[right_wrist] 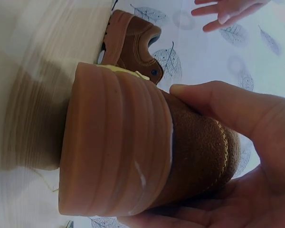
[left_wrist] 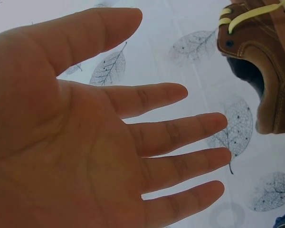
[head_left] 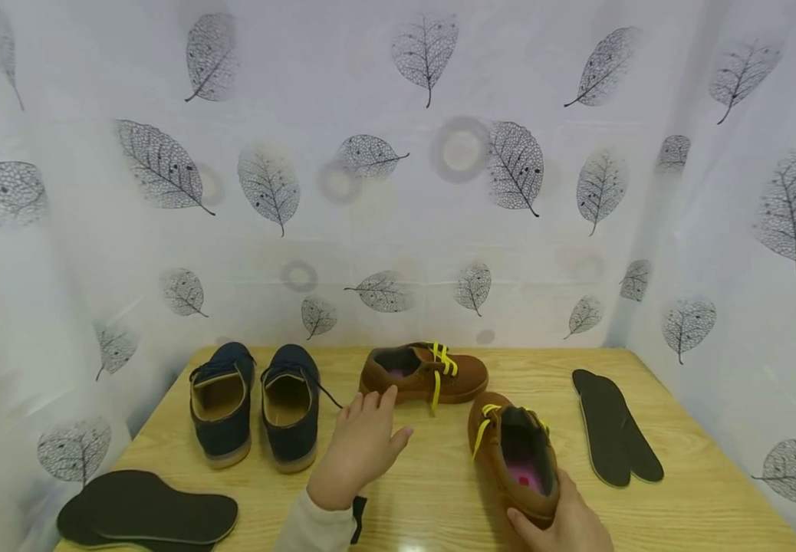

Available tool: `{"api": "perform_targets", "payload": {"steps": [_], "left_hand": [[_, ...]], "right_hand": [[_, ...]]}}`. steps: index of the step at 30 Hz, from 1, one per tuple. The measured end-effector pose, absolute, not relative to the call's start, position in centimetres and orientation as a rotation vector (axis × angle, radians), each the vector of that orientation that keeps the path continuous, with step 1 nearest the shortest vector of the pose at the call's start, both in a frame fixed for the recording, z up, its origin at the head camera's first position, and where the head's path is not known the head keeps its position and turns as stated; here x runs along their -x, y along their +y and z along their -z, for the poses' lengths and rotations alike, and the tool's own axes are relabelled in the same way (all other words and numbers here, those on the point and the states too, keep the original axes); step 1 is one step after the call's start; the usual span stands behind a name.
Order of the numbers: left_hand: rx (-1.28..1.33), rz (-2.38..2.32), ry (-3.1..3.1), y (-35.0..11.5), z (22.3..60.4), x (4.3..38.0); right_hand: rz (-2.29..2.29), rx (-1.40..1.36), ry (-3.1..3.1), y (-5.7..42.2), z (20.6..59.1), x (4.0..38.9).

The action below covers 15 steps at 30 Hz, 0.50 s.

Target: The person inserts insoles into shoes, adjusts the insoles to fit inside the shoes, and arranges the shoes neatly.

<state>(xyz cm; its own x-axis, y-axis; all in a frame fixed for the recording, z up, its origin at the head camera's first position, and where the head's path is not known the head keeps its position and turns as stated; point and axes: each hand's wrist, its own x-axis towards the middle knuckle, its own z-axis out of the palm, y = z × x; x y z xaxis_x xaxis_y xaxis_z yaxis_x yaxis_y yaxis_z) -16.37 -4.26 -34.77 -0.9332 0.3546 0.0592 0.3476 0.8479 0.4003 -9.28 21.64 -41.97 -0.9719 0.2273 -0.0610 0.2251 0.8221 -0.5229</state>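
My right hand (head_left: pixel 567 517) grips a brown shoe (head_left: pixel 484 460) by its heel, thumb on one side and fingers on the other. The shoe has yellow laces and a pink insole (head_left: pixel 524 474) inside. In the right wrist view its rubber heel (right_wrist: pixel 116 147) faces the camera. My left hand (head_left: pixel 363 441) is held with fingers spread and nothing in it, close to a second brown shoe (head_left: pixel 470 377) lying sideways at the back. The left wrist view shows the bare palm (left_wrist: pixel 85 142), with part of a brown shoe (left_wrist: pixel 270 61) beyond the fingertips.
A pair of dark blue shoes, one (head_left: pixel 222 406) beside the other (head_left: pixel 290 406), stands at the left. Black insoles (head_left: pixel 156 506) lie overlapped at the front left, and more black insoles (head_left: pixel 608 429) at the right. A leaf-print curtain (head_left: pixel 398 230) surrounds the wooden table (head_left: pixel 425 468).
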Motion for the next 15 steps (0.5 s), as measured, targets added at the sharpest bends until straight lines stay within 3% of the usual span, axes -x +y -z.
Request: {"api": "perform_targets", "payload": {"steps": [15], "left_hand": [[-0.552,-0.654,2.978,-4.0,34.6,16.4]], "right_hand": [[-0.913,0.402,-2.952,19.8,42.7,8.8]]}}
